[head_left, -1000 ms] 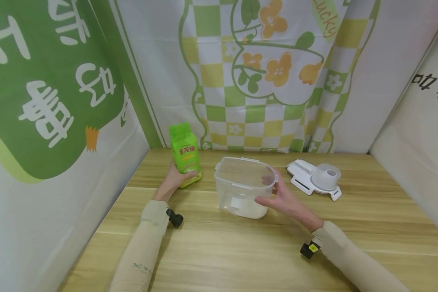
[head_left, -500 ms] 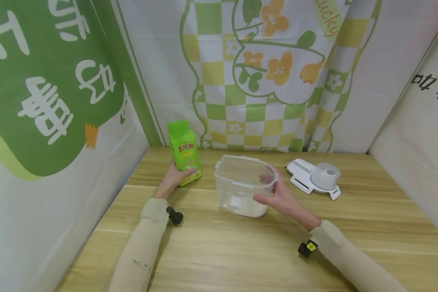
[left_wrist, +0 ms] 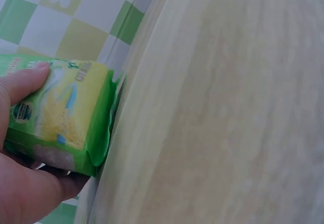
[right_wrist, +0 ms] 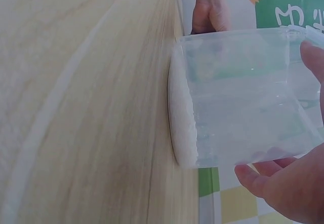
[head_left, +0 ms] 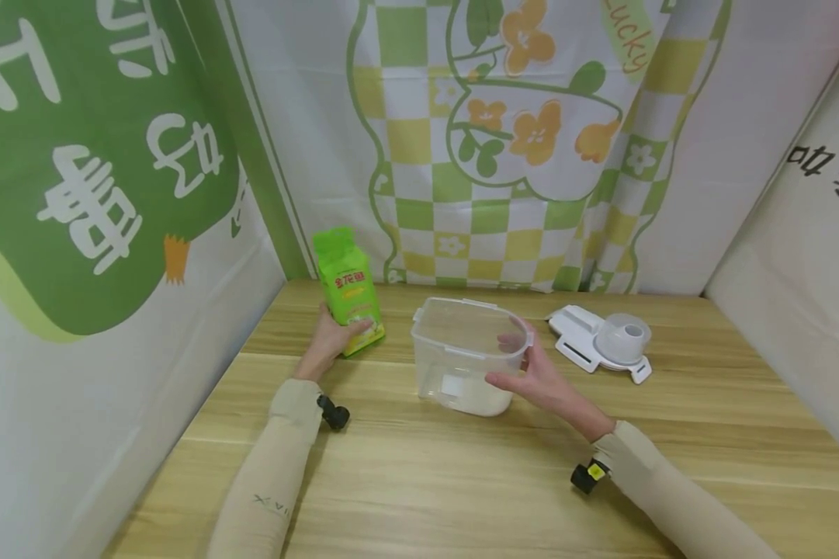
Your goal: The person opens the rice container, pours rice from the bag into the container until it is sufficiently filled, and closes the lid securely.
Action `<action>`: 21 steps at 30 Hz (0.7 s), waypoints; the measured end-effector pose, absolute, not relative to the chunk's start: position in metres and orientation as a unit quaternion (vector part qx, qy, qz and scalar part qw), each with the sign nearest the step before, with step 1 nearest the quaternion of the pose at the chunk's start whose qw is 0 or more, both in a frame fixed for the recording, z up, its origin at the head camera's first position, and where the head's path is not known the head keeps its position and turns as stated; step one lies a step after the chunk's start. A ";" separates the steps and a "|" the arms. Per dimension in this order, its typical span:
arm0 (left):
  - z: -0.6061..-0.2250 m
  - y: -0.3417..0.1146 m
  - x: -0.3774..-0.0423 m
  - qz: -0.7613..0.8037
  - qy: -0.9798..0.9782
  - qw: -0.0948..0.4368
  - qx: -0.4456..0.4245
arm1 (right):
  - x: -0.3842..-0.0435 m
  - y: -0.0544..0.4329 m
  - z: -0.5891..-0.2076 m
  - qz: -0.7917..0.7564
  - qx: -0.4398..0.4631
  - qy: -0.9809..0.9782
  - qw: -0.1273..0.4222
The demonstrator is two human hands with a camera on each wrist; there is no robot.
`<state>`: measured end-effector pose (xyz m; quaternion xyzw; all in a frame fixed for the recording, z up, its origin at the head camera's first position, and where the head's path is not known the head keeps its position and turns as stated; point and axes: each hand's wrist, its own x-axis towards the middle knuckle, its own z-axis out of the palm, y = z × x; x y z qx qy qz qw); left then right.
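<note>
A green printed bag (head_left: 349, 283), its top folded narrow, stands at the table's back left, leaning slightly left. My left hand (head_left: 330, 335) grips its lower part, thumb across the front; the left wrist view shows the bag's yellow-and-green lower end (left_wrist: 66, 112) close to the wood. To the right is a clear plastic container (head_left: 436, 365), topless and upright on the table. My right hand (head_left: 545, 380) holds its right end between thumb and fingers, some fingers seen through the wall. A white layer (right_wrist: 181, 112), perhaps grains, covers the container's bottom.
A white lid (head_left: 576, 334) with side flaps lies at the back right, a clear round cup (head_left: 625, 339) on top of it. Behind the wooden table (head_left: 419, 481) hangs a checked curtain (head_left: 489, 225); printed cloth walls stand on both sides.
The bag's top has tipped a little to the left, while my left hand stays round its lower part. My right hand and the container have hardly moved.
</note>
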<state>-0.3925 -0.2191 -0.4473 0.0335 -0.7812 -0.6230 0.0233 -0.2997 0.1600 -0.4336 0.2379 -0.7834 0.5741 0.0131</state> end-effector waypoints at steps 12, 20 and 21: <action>-0.444 -0.223 -0.395 -0.649 -0.760 0.013 -0.029 | -0.302 0.160 -0.434 0.570 0.242 -0.785 0.017; -0.429 -0.218 -0.385 -0.722 -0.689 -0.034 -0.044 | -0.301 0.162 -0.433 0.570 0.246 -0.784 0.015; -0.428 -0.217 -0.385 -0.739 -0.671 -0.038 -0.046 | -0.302 0.162 -0.434 0.569 0.246 -0.784 0.016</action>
